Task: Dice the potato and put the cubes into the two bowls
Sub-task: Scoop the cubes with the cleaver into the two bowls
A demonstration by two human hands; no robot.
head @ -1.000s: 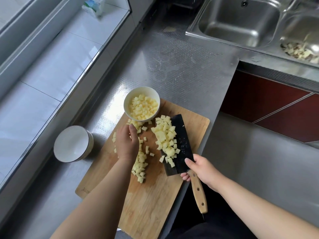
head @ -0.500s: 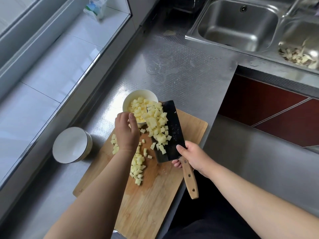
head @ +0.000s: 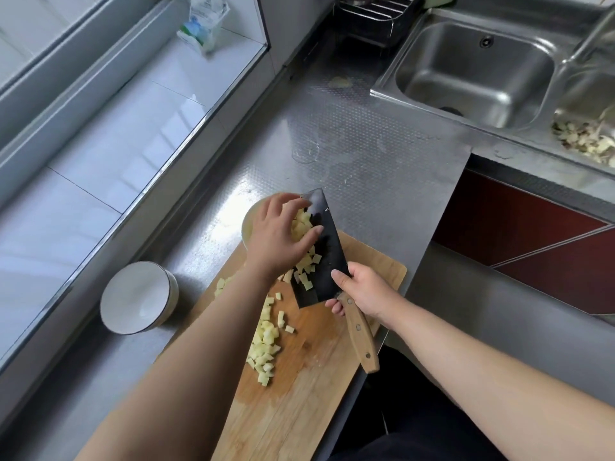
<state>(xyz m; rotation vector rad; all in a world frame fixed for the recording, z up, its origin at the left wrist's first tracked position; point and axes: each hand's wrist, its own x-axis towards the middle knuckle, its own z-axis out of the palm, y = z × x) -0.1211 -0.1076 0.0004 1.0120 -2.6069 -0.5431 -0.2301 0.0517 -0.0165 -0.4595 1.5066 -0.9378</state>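
Potato cubes point(head: 304, 257) heaped on the flat of the cleaver point(head: 321, 247), blade pointing away from the body, long axis running from the wooden handle up toward the sink point(head: 472, 68). Under the left hand point(head: 276, 237), a bowl point(head: 248, 224), mostly hidden, only its rim showing. Left hand's fingers spread flat over the heap; right hand point(head: 362, 294) clamped round the handle. More cubes point(head: 266, 341) loose on the cutting board point(head: 299, 394). Second bowl point(head: 139, 297) left of the board, on the table point(head: 366, 154).
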